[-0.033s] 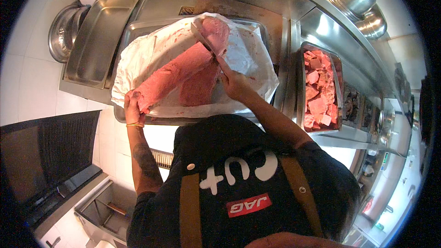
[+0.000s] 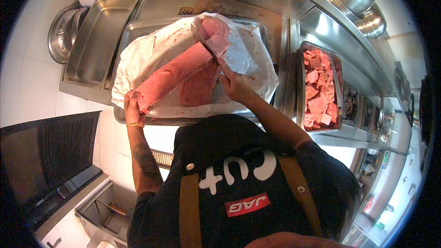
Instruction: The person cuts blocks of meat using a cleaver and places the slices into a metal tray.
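Barely any shift since the earlier frame: both hands, the knife and the meat sit almost exactly where they were. Long pink meat log lies slantwise on crumpled white paper lining a metal tray, near end toward the left, far end up at the knife.

Left hand holds the near end, thumb and fingers closed around it, probably so the log can't roll or slide. Right hand has its fingers wrapped around the knife handle; blade runs across the far end, between the log and a rounded end piece. Hands are set well apart, which likely keeps the left one clear of the edge. Flat meat slab rests on the paper just beside the log. Paper presumably keeps meat off the metal.

Off to the right, a deep pan of cut meat chunks; off to the left, a steel pan.

Handle mostly covered by the right hand, left fingertips partly hidden under the meat. View's dim and small around the blade; looks sunk in, but can't tell if the end piece is fully separate.
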### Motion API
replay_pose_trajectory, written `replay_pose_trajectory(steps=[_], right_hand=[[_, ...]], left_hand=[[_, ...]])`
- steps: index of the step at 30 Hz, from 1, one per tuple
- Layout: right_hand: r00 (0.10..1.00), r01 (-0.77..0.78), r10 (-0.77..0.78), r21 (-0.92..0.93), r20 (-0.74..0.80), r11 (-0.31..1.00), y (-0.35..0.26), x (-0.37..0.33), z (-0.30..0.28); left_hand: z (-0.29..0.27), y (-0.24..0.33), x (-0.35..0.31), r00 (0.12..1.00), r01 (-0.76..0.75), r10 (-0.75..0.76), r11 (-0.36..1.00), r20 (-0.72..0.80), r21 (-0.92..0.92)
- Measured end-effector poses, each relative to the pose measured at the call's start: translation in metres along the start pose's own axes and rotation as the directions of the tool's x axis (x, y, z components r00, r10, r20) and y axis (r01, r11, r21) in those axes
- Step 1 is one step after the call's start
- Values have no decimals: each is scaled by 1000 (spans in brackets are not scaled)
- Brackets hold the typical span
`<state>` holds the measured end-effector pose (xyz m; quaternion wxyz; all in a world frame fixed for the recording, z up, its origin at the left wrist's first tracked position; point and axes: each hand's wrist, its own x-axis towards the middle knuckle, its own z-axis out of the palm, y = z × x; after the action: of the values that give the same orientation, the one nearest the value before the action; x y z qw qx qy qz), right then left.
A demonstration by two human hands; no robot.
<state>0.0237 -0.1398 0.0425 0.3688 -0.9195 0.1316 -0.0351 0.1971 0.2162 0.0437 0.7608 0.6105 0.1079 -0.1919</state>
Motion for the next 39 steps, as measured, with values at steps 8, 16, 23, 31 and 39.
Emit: replay_pose_trajectory(steps=[8, 16, 23, 31, 39], right_hand=[[896, 282, -297, -93, -329, 955, -128, -1, -114], [1000, -14, 14, 8, -10, 1000, -55, -9, -22], [745, 515, -513, -121, -427, 849, -160, -4, -132], [985, 153, -146, 69, -94, 986, -22, -6, -1], [750, 527, -533, -134, -391, 839, -150, -2, -130]], left_hand=[[1, 2, -6, 1000, 5, -4, 1000, -16, 25], [7, 8, -2, 1000, -7, 9, 998, -24, 64], [-5, -3, -4, 999, -5, 6, 999, -36, 49], [-1, -4, 3, 1000, -8, 8, 999, -7, 42], [-2, -6, -4, 1000, -5, 6, 999, -27, 51]])
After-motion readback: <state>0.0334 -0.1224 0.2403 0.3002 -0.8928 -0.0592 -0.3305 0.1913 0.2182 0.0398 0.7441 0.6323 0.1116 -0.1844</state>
